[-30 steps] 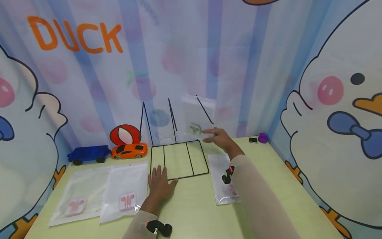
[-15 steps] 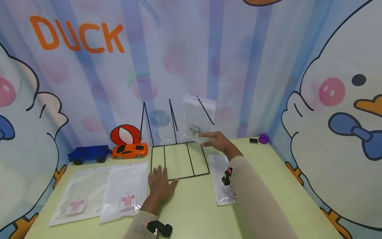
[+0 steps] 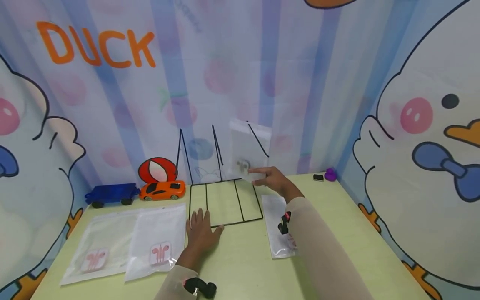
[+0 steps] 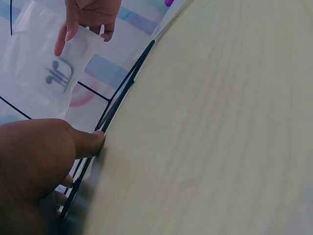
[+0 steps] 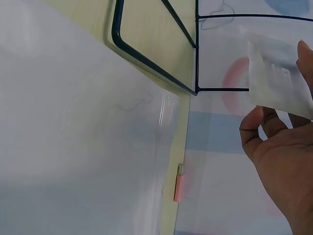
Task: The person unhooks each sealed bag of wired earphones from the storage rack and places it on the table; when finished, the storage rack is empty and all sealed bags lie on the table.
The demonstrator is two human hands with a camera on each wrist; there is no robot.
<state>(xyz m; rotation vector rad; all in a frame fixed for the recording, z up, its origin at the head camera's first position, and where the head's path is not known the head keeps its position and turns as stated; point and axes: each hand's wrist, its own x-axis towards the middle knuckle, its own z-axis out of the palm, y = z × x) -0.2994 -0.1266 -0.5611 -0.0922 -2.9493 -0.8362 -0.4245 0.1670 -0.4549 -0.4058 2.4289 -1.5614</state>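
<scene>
My right hand [image 3: 275, 181] pinches the lower right corner of a clear-and-white zip bag [image 3: 240, 139] with boxed earphones [image 3: 242, 166] inside. The bag stands nearly upright at the back, overlapping the right slanting prong of a black wire rack [image 3: 240, 203]. In the left wrist view the bag [image 4: 29, 54] hangs between the rack's wires, thumb and finger on its edge. My left hand [image 3: 201, 233] lies with fingers spread over the front left corner of the rack's base, thumb [image 4: 90, 143] along the front wire.
Two zip bags with pink earphones [image 3: 160, 252] overlap at left, and another such bag [image 3: 275, 225] lies under my right forearm. A blue toy wagon [image 3: 112, 194], an orange toy car [image 3: 163, 190], a small black item [image 3: 318, 177] and a purple toy [image 3: 330, 174] line the back wall.
My right hand has shifted slightly left and down with the bag, its fingers now overlapping the earphone box. My left hand has stayed on the rack.
</scene>
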